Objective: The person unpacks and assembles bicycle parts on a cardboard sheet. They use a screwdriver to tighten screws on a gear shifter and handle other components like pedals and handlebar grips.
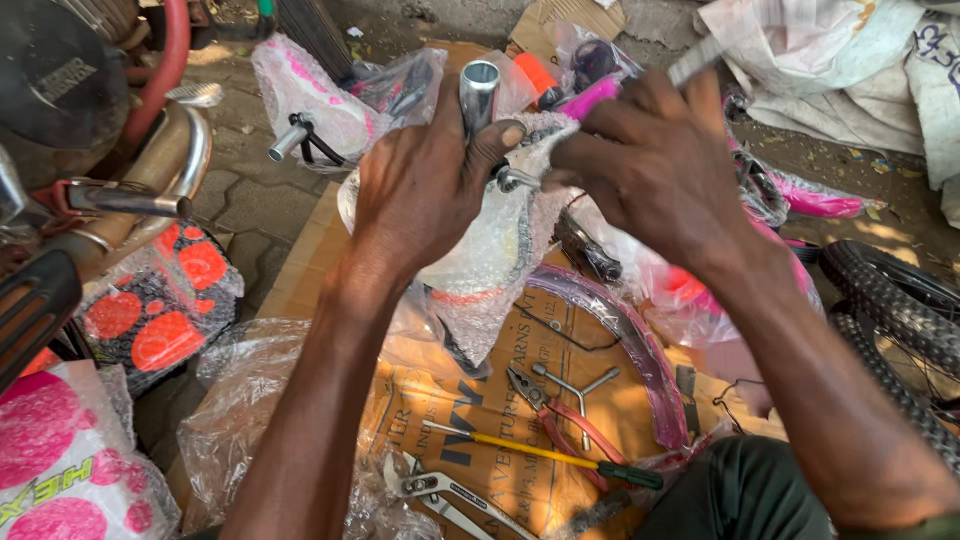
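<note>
Both hands on a bubble-wrapped bike part (490, 240), left hand (420, 190) gripping its chrome tube (478, 95), right hand (650, 170) pinching wrap

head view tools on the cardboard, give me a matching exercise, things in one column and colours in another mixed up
Things:
1. screwdriver
2. pliers
3. mudguard
4. tyre

Colours:
A. black
B. yellow shaft, green handle
C. purple
D. red handles

Pairs: 1-B, 2-D, 3-C, 4-A
</note>
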